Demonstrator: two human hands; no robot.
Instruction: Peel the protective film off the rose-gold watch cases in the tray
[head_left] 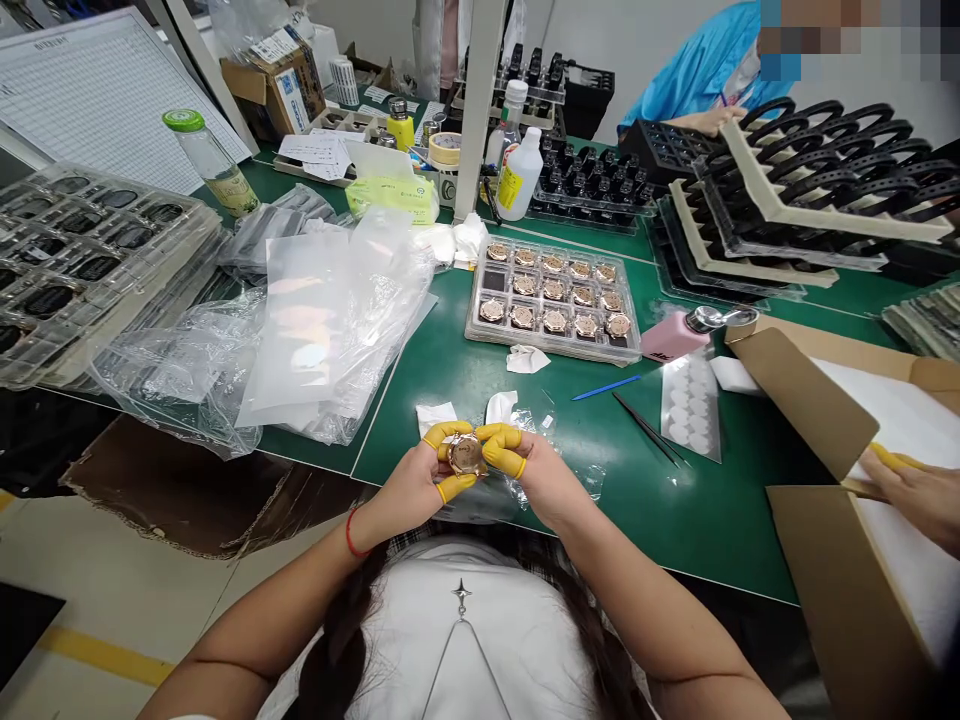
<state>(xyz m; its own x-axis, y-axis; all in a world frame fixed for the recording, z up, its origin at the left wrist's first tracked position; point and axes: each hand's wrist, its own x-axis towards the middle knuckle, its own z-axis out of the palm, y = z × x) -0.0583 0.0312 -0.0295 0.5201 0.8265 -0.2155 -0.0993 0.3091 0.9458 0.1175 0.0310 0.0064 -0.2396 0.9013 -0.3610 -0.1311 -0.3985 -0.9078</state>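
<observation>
Between my two hands is a round rose-gold watch case (466,455), held above the front edge of the green table. My left hand (420,485) pinches it from the left with fingers in yellow finger cots. From the right, my right hand (529,465) has its yellow-cotted fingers closed on the case's edge. Beyond them a clear plastic tray (555,345) carries rows of similar watch cases, with one dark slot bare at its left side. Crumpled white wipes (501,407) and thin clear film (592,482) lie close to my hands.
Right of my hands lie a blue stick (606,388), black tweezers (649,430), a sheet of round white stickers (688,405) and a pink pump bottle (675,338). Plastic bags (337,330) cover the left. Another person's hand (911,490) touches an open cardboard box (817,400).
</observation>
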